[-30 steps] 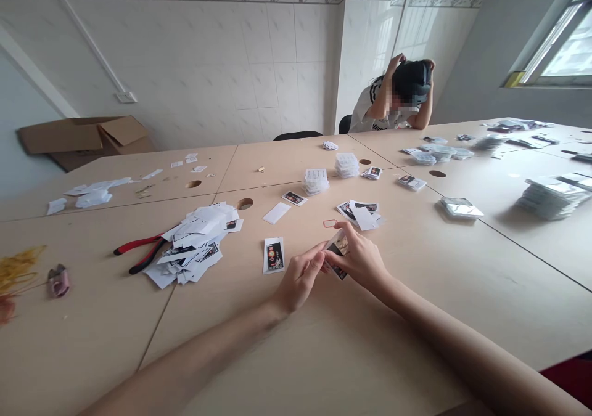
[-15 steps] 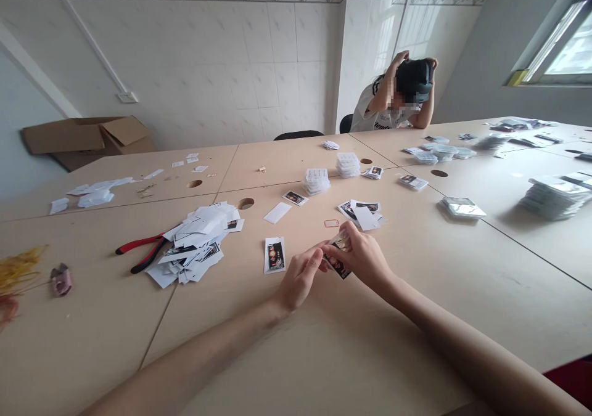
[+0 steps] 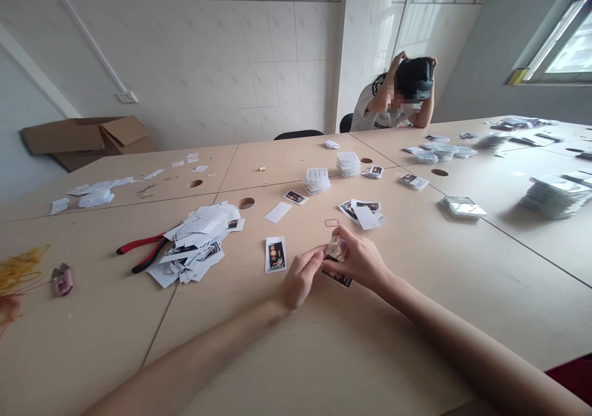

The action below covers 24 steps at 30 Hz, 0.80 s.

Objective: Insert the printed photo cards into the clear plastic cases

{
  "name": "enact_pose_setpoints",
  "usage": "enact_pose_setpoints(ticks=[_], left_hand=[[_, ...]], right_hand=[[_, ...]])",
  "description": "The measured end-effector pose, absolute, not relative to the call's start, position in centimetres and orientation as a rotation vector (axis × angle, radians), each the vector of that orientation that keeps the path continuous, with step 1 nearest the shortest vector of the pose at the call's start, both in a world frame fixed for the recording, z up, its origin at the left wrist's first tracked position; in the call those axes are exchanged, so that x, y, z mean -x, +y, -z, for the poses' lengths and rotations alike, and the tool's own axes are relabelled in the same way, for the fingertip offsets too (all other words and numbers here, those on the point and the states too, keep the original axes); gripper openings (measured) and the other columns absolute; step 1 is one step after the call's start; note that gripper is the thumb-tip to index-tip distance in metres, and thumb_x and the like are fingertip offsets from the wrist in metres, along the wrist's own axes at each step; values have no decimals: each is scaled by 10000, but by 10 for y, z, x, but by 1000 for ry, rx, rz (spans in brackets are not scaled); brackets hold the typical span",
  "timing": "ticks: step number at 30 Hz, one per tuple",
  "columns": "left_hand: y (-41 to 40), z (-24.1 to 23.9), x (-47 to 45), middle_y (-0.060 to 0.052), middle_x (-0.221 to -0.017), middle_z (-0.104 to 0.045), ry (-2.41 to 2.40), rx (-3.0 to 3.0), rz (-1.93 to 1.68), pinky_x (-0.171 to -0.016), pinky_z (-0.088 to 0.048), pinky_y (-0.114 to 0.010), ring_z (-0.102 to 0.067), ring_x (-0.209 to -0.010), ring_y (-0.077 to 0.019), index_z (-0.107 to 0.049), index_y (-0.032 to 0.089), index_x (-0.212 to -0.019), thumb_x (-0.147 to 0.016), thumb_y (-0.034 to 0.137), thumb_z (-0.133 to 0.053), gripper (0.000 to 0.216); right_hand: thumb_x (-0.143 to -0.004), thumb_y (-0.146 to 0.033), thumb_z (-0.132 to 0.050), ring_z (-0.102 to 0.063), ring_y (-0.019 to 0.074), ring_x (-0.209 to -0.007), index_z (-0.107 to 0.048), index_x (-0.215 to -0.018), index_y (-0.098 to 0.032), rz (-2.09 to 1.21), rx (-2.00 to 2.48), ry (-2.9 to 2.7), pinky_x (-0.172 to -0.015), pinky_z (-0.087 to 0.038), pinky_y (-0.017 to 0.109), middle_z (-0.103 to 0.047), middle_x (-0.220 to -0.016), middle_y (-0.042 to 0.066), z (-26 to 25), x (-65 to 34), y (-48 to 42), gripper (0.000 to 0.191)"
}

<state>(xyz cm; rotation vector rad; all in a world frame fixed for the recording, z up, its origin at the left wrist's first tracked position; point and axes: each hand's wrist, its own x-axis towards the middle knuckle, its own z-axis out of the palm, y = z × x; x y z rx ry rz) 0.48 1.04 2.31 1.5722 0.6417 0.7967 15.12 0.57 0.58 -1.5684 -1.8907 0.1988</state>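
My left hand (image 3: 300, 278) and right hand (image 3: 359, 259) pinch a small printed card (image 3: 337, 251) between them, long axis running toward the near edge of the counter (image 3: 333, 348).

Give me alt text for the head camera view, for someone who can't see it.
The person's left hand and right hand pinch a small printed card above a pale table. Nearby lie white paper offcuts and red-handled pliers; beyond, a co-worker sits holding their head.

left forearm (image 3: 194, 345) was bare and slim | right forearm (image 3: 444, 323) was bare too | dark red cloth (image 3: 571, 373) by right elbow, couldn't tell if worn
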Motion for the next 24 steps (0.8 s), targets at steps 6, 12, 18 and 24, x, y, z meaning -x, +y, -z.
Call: enact_pose_setpoints(ticks=[6,12,18,24], left_hand=[[17,-17,-4,-32,-867,-608,666,-1525,-737,-745,-371,-249,-507,-778,-156,-591,150,-965,-841,312,-320,339],[19,-17,-4,-19,-774,-581,668,-1477,-718,-682,-367,-235,-486,-737,-147,-594,141,-817,-830,313,-338,308],[17,-17,-5,-25,-832,-593,657,-1412,-721,-711,-381,-252,-506,-794,-158,-579,151,-842,-831,312,-332,294],[18,-14,-6,-40,-901,-602,652,-1404,-753,-781,-373,-277,-511,-870,-175,-576,146,-879,-827,312,-343,292]], right_hand=[[-534,-622,-546,-522,154,-479,-410,-822,-215,-82,1606,-2039,-421,-261,202,-529,-529,-28,-6,-150,4,517],[-589,-608,-524,-524,147,-466,-422,-733,-213,-61,1643,-2028,-412,-223,199,-535,-522,-22,-8,-150,4,432],[-645,-601,-486,-521,142,-485,-430,-731,-208,-99,1620,-2017,-433,-239,203,-556,-559,-15,-8,-150,5,406],[-689,-554,-473,-514,139,-479,-425,-737,-213,-110,1646,-2003,-430,-235,199,-554,-565,-20,-10,-150,6,348]])
